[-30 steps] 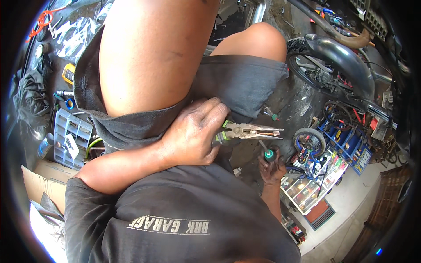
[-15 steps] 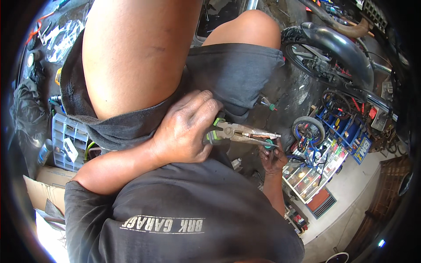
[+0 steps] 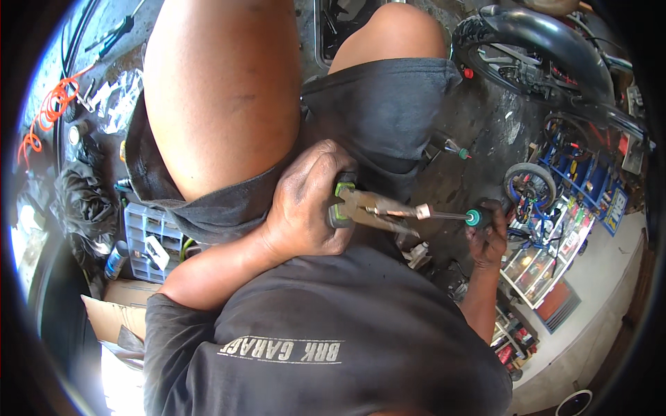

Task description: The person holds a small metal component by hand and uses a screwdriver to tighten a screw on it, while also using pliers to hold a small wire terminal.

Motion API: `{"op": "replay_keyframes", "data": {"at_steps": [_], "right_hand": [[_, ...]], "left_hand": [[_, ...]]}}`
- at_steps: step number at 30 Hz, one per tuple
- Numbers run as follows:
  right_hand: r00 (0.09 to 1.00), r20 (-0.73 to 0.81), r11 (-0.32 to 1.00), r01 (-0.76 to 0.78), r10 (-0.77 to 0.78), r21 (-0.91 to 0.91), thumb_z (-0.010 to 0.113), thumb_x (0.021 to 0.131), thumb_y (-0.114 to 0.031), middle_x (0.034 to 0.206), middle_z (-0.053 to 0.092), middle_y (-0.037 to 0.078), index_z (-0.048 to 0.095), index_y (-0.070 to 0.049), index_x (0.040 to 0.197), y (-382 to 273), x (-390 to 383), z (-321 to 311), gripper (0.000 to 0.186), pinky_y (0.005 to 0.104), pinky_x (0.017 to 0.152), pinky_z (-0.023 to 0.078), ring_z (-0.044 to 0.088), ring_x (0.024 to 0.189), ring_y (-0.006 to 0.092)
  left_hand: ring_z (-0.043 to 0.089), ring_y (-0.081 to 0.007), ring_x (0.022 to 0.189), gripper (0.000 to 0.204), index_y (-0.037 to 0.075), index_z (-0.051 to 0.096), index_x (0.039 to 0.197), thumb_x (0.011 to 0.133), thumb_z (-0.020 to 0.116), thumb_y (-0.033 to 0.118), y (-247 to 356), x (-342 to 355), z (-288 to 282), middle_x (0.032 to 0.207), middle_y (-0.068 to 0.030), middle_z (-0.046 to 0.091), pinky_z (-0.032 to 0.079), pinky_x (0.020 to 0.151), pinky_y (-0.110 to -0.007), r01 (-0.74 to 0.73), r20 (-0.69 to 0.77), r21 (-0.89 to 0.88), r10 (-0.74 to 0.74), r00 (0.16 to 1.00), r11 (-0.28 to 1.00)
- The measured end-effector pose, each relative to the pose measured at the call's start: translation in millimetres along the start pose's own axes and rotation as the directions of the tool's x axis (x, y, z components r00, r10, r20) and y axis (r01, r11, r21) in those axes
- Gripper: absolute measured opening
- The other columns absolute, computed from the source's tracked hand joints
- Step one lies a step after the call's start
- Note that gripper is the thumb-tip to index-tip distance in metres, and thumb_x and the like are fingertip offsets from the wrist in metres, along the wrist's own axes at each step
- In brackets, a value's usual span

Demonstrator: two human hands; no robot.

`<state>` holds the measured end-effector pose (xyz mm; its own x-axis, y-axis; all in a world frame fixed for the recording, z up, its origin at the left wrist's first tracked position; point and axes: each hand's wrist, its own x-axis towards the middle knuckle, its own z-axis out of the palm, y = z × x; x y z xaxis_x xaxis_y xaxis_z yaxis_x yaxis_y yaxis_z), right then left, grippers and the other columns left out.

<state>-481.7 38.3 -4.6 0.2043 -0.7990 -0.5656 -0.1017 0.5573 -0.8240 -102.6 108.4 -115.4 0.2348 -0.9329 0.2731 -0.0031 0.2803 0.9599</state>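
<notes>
My left hand (image 3: 309,197) is closed around the green-and-black handles of pliers (image 3: 364,208) over my lap. A slim coppery part with a pale end (image 3: 423,211) lies along the jaws; whether they pinch it is unclear. My right hand (image 3: 485,239) grips the teal-and-black handle of a screwdriver (image 3: 473,218), whose shaft points left and meets that part's pale end. My bare leg (image 3: 222,90) and dark shorts (image 3: 381,111) are just beyond the pliers, and my dark shirt is below them.
A motorcycle wheel and fender (image 3: 544,41) stand upper right, a small bicycle (image 3: 531,191) and glass display case (image 3: 548,263) at right. On the left lie an orange coiled hose (image 3: 52,104), a compartment organizer (image 3: 149,236), a spray can (image 3: 116,258) and cardboard (image 3: 104,319). A metal tray (image 3: 322,35) sits beyond my knees.
The screwdriver in my right hand has swung right and up and now lines up level with the part at the pliers. The whole view has also shifted somewhat.
</notes>
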Motion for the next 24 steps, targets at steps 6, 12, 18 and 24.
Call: {"op": "replay_keyframes", "data": {"at_steps": [6, 12, 18, 24], "right_hand": [[0.999, -0.003, 0.999, 0.036, -0.036, -0.032, 0.061, 0.093, -0.036, 0.102, 0.055, 0.011, 0.045, 0.003, 0.127, -42.9, -24.9, -3.2, 0.055, 0.0251, 0.056, 0.043, 0.053, 0.074, 0.0149], [0.894, 0.013, 0.852, 0.432, -0.448, -0.298, 0.066, 0.087, -0.036, 0.116, 0.055, 0.013, 0.046, -0.001, 0.126, -51.5, -24.9, 39.4, 0.057, 0.0250, 0.062, 0.043, 0.054, 0.084, 0.0157], [0.882, -0.083, 0.659, 0.281, -0.464, -0.698, 0.065, 0.087, -0.046, 0.109, 0.058, 0.014, 0.054, 0.008, 0.120, -72.6, -49.7, 35.0, 0.064, 0.0174, 0.049, 0.034, 0.051, 0.064, 0.0079], [0.752, -0.147, 0.612, 0.389, -0.643, -0.689, 0.060, 0.087, -0.053, 0.110, 0.060, 0.014, 0.055, 0.006, 0.121, -71.5, -56.3, 42.5, 0.068, 0.0202, 0.058, 0.044, 0.060, 0.085, 0.0149]], "left_hand": [[0.045, -0.0251, 0.065, 0.043, -0.003, 0.049, 0.101, 0.058, 0.049, -0.002, -0.4, -2.3, -1.1, 0.081, -0.0140, 0.050, 0.043, 0.064, -0.031, 0.174, -0.007, 0.046, -0.173, 0.985, 0.984], [0.048, -0.0319, 0.072, 0.055, -0.002, 0.047, 0.115, 0.060, 0.050, -0.002, 14.5, 2.1, -1.5, 0.082, -0.0146, 0.047, 0.046, 0.073, -0.033, 0.509, 0.086, -0.018, -0.506, 0.858, 0.861], [0.046, -0.0186, 0.074, 0.083, 0.001, 0.035, 0.145, 0.063, 0.047, -0.003, 9.6, -0.8, -5.3, 0.083, -0.0058, 0.046, 0.043, 0.074, -0.029, 0.472, 0.105, -0.034, -0.467, 0.878, 0.881], [0.046, -0.0154, 0.074, 0.087, 0.003, 0.030, 0.149, 0.064, 0.047, -0.003, 7.7, -3.9, -3.3, 0.083, -0.0038, 0.046, 0.042, 0.074, -0.026, 0.532, 0.151, -0.091, -0.516, 0.843, 0.842]]}}
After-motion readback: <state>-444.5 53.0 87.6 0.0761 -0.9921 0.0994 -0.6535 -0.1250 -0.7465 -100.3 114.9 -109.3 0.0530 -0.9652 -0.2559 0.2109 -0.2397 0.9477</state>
